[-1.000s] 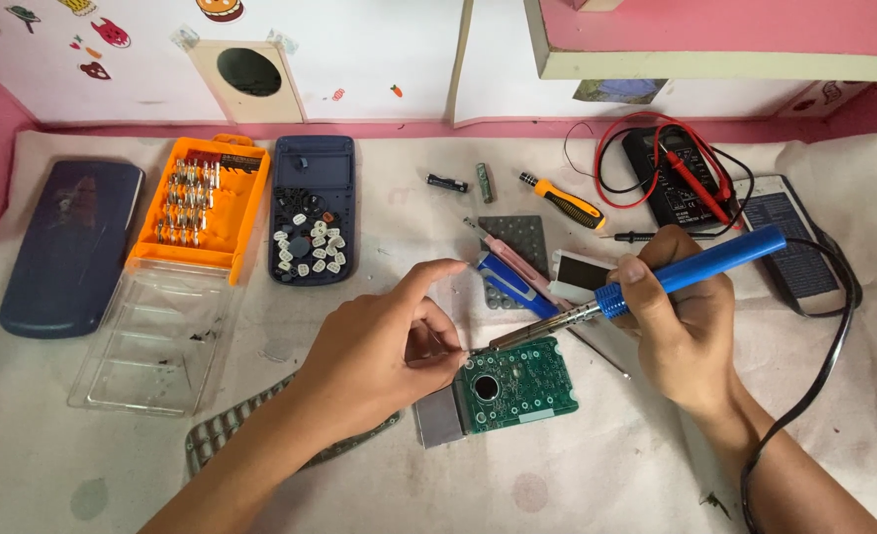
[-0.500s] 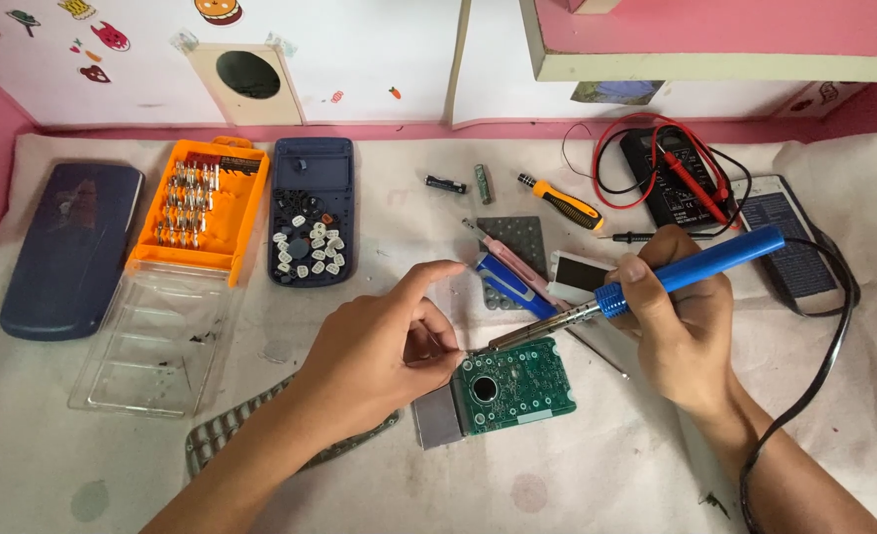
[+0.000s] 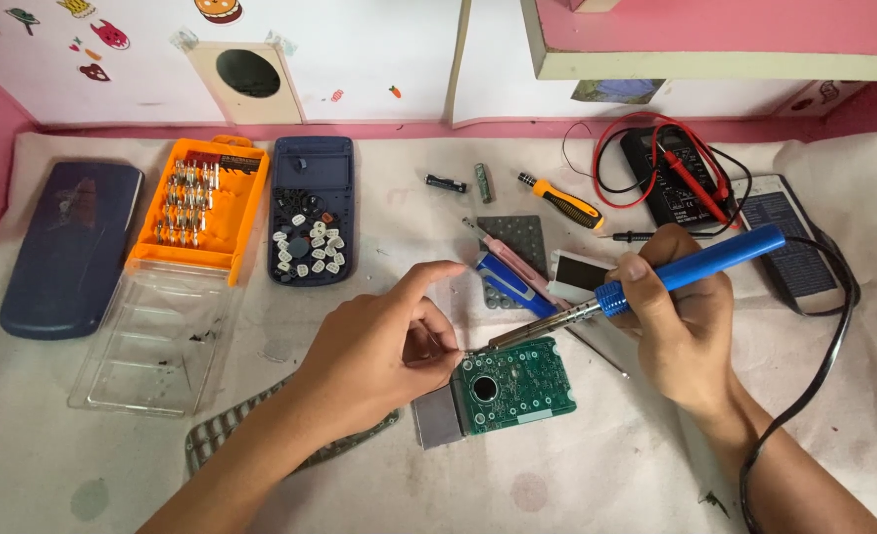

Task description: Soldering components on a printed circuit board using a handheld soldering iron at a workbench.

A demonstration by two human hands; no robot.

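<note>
My right hand (image 3: 681, 321) grips a blue-handled soldering iron (image 3: 656, 282), its metal tip slanting down to the upper left corner of a green circuit board (image 3: 514, 386). My left hand (image 3: 379, 351) rests beside that corner with its fingers pinched together at the tip; whatever thin thing they hold is too small to make out. A grey display panel (image 3: 436, 415) sits attached at the board's left side. The iron's black cord (image 3: 814, 376) loops down on the right.
Left of my hands lie a dark blue case cover (image 3: 67, 247), an orange screwdriver bit box (image 3: 201, 203) with a clear lid (image 3: 156, 341), and a calculator front (image 3: 310, 208) with loose keys. A multimeter (image 3: 681, 178), small screwdriver (image 3: 562, 201) and blue tweezers (image 3: 512, 282) lie behind.
</note>
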